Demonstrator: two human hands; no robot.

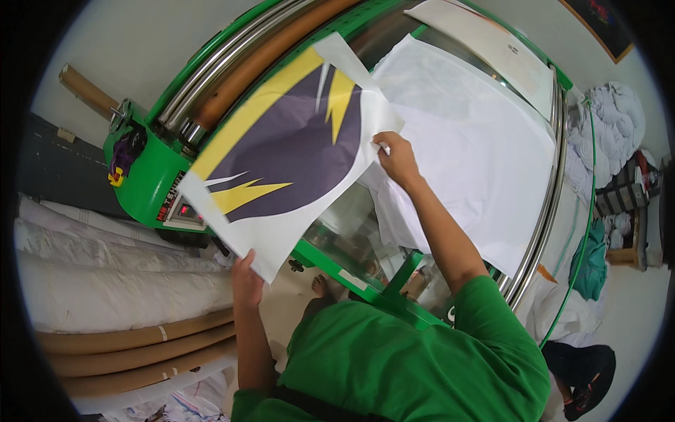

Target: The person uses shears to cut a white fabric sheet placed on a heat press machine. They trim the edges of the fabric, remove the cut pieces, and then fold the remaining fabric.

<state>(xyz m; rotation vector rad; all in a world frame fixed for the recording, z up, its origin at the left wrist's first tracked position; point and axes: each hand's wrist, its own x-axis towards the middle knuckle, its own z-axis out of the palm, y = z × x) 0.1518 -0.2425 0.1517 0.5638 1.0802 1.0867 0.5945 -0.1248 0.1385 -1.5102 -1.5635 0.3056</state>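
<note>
A large printed paper sheet [285, 151], dark purple with yellow jagged shapes on white, is held up over a green roller machine [151, 176]. My left hand [246, 278] grips the sheet's near bottom edge. My right hand [397, 158] pinches its right edge, where it meets a white fabric piece [478, 141] spread on the machine's bed. Both arms come out of green sleeves at the bottom.
Metal and brown rollers [246, 67] run along the machine's far side. White fabric rolls [112, 281] and cardboard tubes [133, 344] lie at the left. Heaped white cloth [612, 116] and a green cloth [594, 264] sit at the right. Another white sheet [492, 46] lies beyond.
</note>
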